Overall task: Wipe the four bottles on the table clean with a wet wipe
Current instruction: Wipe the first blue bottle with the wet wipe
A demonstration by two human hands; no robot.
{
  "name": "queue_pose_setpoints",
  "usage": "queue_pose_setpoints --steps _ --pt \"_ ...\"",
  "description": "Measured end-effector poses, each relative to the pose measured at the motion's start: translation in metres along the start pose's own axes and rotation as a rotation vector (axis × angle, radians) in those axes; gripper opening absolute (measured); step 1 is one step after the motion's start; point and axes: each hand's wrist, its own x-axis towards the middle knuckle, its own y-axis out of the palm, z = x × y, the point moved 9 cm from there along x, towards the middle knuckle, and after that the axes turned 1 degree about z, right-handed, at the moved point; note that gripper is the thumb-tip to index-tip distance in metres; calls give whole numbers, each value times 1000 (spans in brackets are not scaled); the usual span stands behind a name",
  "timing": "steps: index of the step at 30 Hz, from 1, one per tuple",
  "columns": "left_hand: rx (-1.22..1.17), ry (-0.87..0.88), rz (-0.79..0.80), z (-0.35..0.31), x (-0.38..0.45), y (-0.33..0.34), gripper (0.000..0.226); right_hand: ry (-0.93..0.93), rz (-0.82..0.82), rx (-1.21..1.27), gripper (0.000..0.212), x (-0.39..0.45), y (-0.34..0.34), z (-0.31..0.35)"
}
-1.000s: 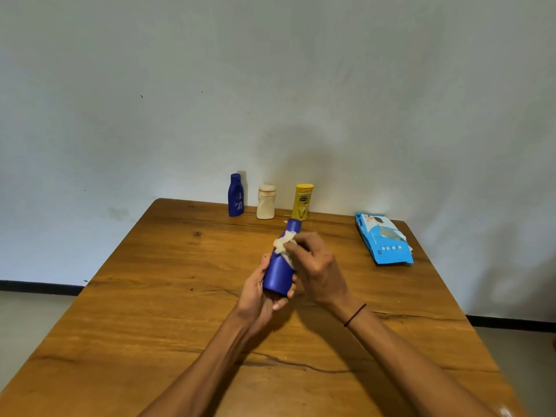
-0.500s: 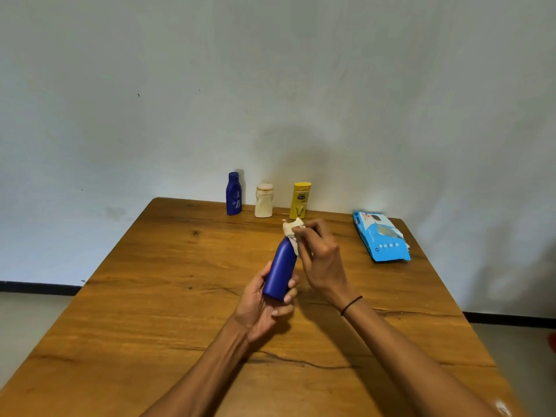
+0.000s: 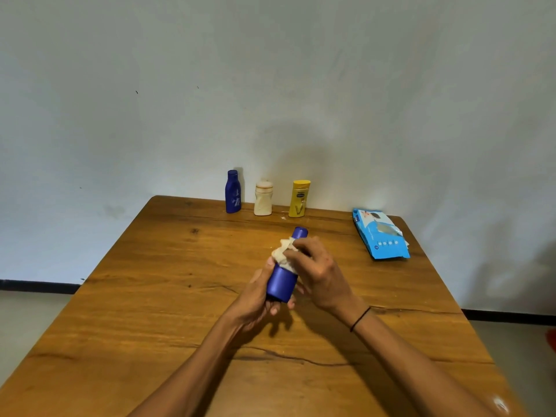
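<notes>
Blue bottle (image 3: 282,281): held above the middle of the worktop (image 3: 156,296), tilted, cap pointing far; likely light, rigid plastic with a smooth, glossy skin that turns slippery once damp.
Left hand (image 3: 255,299): clenched around the bottle's base from below, the best hold since it leaves the body free.
Right hand (image 3: 316,272): pinching the wet wipe (image 3: 282,251) against the bottle's upper body, near the neck.
Wet wipe: soft, limp, bunched; needs firm finger pressure.
Other bottles: dark blue bottle (image 3: 233,191), cream bottle (image 3: 263,198) and yellow bottle (image 3: 299,198) upright at the far edge.
Wipes pack (image 3: 380,234): far right.
</notes>
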Motion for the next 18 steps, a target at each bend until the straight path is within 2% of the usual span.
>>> queue_pose_setpoints --steps 2,4,8,13,15,18 --pt "57 25 34 -6 1 7 52 132 -85 13 28 12 -14 -19" --pt "30 25 -9 -6 3 6 51 164 -104 -2 26 16 -19 -21" --pt "-38 34 -101 -7 6 -9 40 -126 29 -12 22 -9 4 30" --pt "102 118 -95 -5 7 -5 35 -337 161 -47 20 -35 14 39" --pt "84 110 -83 -5 7 0 35 -313 158 -61 27 -30 9 31" --pt "106 116 -26 -9 6 9 35 -111 64 -106 28 -10 -7 -5"
